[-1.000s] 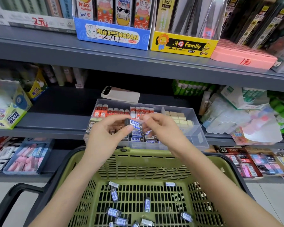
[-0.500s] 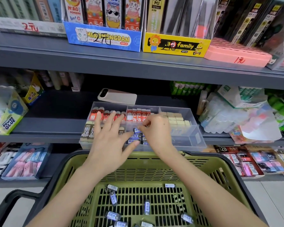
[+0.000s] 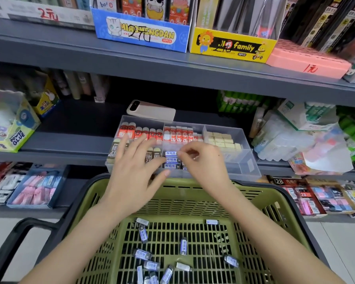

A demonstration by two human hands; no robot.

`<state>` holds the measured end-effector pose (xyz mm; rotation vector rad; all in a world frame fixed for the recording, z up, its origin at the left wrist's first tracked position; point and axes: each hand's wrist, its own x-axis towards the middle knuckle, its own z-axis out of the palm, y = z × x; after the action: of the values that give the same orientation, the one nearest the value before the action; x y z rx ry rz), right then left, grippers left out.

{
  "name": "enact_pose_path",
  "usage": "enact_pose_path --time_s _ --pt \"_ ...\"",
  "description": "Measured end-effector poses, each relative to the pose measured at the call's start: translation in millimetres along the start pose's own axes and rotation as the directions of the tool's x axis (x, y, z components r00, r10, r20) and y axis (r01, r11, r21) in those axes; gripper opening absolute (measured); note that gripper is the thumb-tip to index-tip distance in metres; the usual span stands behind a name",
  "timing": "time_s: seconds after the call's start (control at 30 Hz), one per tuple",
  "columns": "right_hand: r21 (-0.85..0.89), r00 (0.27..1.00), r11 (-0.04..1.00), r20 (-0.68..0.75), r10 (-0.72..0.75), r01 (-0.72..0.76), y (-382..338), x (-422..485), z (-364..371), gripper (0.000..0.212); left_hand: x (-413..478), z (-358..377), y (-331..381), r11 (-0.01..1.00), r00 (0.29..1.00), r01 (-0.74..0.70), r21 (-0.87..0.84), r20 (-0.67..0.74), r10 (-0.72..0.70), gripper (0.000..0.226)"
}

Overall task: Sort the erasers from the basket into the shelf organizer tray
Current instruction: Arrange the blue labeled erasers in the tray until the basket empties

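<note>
A clear shelf organizer tray [image 3: 252, 160] sits on the middle shelf, with rows of red, brown, cream and blue-and-white erasers in its compartments. My right hand [image 3: 205, 162] hovers over the front middle compartment and pinches the right end of the top blue-and-white eraser [image 3: 170, 153], which lies in its stack. My left hand [image 3: 131, 175] is spread flat over the brown erasers, holding nothing. Below, a green basket [image 3: 193, 182] holds several loose blue-and-white erasers [image 3: 183, 247] on its slotted floor.
A phone [image 3: 152, 110] lies behind the tray. Glue boxes [image 3: 14, 130] stand at the left and bagged glue sticks [image 3: 295, 140] at the right. The upper shelf edge [image 3: 172, 68] overhangs the tray. Lower-shelf trays [image 3: 37, 185] hold more stationery.
Both hands carried one blue-and-white eraser from above the basket forward and down into the tray. My left hand let go and spread open; my right fingers stayed at the eraser.
</note>
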<state>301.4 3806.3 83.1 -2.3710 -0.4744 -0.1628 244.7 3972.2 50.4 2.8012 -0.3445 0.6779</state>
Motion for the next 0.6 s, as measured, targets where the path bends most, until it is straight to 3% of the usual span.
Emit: enact_pose_path --time_s 0.07,0.13,0.2,0.27,0.33,0.4,0.5,0.6 --pt "0.180 0.987 0.975 -0.115 -0.114 0.134 0.6 -26.1 -8.2 0.009 -11.7 -6.4 -1.8 0.998 0.992 -0.050 -0.024 -0.114 0.047 0.031" --pt "0.231 0.980 0.953 -0.081 -0.181 0.196 11.6 -58.4 -5.5 0.013 -28.5 -10.6 0.0 0.996 0.985 -0.066 -0.063 -0.161 0.055 0.028" --pt "0.190 0.969 0.971 0.173 -0.179 0.145 34.6 -87.4 9.5 0.017 -46.2 -10.3 5.1 0.988 0.993 -0.087 -0.131 -0.093 0.075 0.028" --pt "0.013 0.859 0.997 0.506 -0.075 0.080 64.1 -111.7 32.5 0.028 -61.3 -1.2 13.5 0.976 0.977 -0.074 -0.203 0.181 0.111 0.030" --pt "-0.197 0.726 0.976 0.684 0.065 0.098 95.6 -135.3 56.6 0.052 -73.9 19.9 18.2 0.981 0.836 -0.010 -0.194 0.536 0.115 0.033" --pt "-0.326 0.660 0.936 0.734 0.159 0.137 117.5 -153.9 74.2 0.070 -87.6 46.7 20.7 0.990 0.651 0.021 -0.142 0.753 0.094 0.040" --pt "-0.403 0.668 0.877 0.731 0.138 0.260 136.7 -165.6 92.3 0.077 -103.5 77.6 17.1 0.999 0.462 -0.023 -0.032 0.886 0.039 0.052" --pt "-0.385 0.684 0.859 0.727 0.057 0.337 145.5 -166.5 102.9 0.060 -112.9 95.7 7.0 1.000 0.388 0.005 0.018 0.922 -0.018 0.052"
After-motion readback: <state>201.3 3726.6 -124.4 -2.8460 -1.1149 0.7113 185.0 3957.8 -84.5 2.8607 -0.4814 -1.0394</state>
